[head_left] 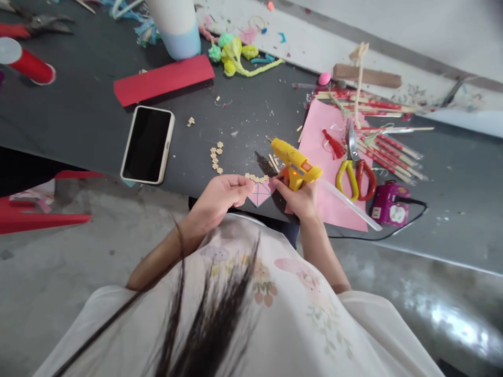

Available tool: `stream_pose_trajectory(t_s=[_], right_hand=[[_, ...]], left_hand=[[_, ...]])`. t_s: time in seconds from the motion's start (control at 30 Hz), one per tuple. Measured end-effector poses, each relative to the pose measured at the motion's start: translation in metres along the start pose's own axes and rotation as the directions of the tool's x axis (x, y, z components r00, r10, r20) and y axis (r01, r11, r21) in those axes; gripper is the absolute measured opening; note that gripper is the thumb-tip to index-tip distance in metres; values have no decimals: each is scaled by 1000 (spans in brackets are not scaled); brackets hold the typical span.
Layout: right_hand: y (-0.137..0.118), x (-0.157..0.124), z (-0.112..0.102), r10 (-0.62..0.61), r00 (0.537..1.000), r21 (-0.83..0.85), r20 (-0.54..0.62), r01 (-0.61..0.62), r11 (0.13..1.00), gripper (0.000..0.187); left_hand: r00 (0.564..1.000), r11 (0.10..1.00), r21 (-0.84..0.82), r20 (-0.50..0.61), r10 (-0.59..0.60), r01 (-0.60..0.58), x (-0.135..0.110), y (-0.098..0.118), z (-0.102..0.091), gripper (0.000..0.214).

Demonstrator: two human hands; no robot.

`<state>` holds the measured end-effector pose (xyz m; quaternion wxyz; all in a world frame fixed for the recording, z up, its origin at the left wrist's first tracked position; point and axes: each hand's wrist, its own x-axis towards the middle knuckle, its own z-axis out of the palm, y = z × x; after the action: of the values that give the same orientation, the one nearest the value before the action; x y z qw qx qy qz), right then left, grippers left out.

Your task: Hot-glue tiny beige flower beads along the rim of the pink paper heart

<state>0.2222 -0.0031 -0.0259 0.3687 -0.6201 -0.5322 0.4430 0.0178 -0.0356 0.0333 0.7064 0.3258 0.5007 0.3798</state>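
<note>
My right hand (301, 199) grips a yellow hot glue gun (294, 163) with a clear glue stick jutting from its back, nozzle pointing up-left over the dark table (86, 115). My left hand (220, 198) is closed in a pinch on a small pink diamond-shaped paper piece (259, 192) edged with tiny cream beads (257, 178). Both hands sit at the table's near edge, close together. A short row of loose cream beads (216, 157) lies just beyond my left hand.
A phone (147, 144) lies face up to the left. A pink sheet (326, 173), scissors with yellow and red handles (356, 170), red-wrapped sticks (389, 152), a purple plug box (387, 204), red card (163, 78) and a white-blue cylinder (176, 26) are around.
</note>
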Motion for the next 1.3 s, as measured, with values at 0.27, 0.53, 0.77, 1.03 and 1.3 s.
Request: stream_pose_trajectory(t_s=[0.27, 0.53, 0.77, 1.03, 1.3], right_hand=[[0, -2, -4, -3, 996, -45, -88, -1, 999, 23], [0, -9, -10, -44, 993, -53, -114, 38, 998, 23], [-10, -14, -11, -44, 990, -68, -136, 35, 997, 28], [-14, -16, -11, -68, 988, -97, -139, 54, 994, 22], [-13, -16, -11, -66, 986, -100, -151, 51, 994, 24]], left_hand=[[962, 850, 524, -198, 187, -57, -18, -14, -27, 21], [829, 202, 979, -82, 553, -38, -12, -13, -71, 24], [844, 113, 994, -61, 532, 0, 11, 6, -85, 24], [855, 67, 996, 8, 519, -50, 44, 29, -79, 23], [885, -62, 982, 189, 426, -180, 61, 51, -84, 26]])
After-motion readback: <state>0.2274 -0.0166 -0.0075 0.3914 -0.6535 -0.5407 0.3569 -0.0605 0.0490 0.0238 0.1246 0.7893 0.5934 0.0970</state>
